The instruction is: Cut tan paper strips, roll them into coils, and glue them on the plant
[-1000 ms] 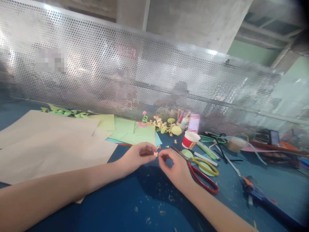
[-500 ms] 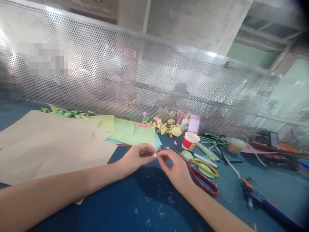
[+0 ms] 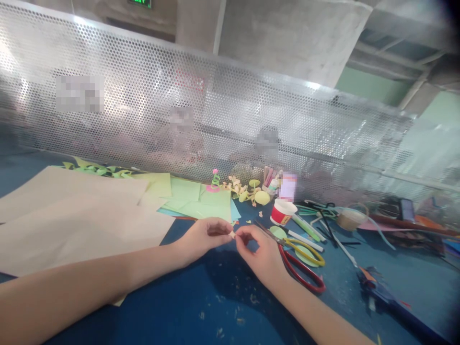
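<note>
Between my two hands, over the blue table, is a tiny pale paper piece (image 3: 232,235), mostly covered by fingertips. My left hand (image 3: 204,238) pinches it from the left side. From the right, the thumb and index finger of my right hand (image 3: 261,249) are closed on the same piece. Its exact shape is too small to make out. Just right of my right hand lie scissors with yellow and red handles (image 3: 305,252), partly over light green paper discs (image 3: 309,256).
Large beige paper sheets (image 3: 82,215) cover the left, with green sheets (image 3: 201,203) behind my hands. A red-and-white paper cup (image 3: 282,212), yellow-green paper shapes (image 3: 262,198) and a pink-and-green spiral (image 3: 215,180) stand further back. A glue gun (image 3: 388,297) lies right. A perforated metal screen (image 3: 143,105) rises behind.
My hands stay together at nearly the same spot, having shifted very slightly. The pale piece is now more hidden by the fingertips. The camera view has tilted a little.
</note>
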